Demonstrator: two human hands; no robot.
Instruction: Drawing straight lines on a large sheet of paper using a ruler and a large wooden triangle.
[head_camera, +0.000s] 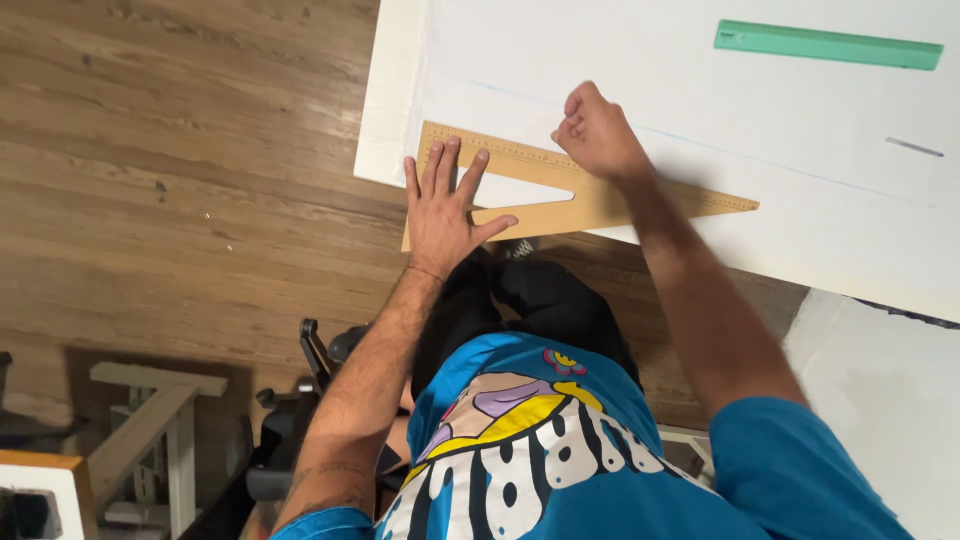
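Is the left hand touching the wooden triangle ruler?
Touching. The head view shows the left hand pressed flat, fingers spread, on the wooden triangle ruler.

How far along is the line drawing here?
Done: one faint blue line crosses the white sheet. In hand: left hand presses the wooden triangle flat; right hand, fisted, works along its top edge. Left: green ruler and small pencil-like item lie unused.
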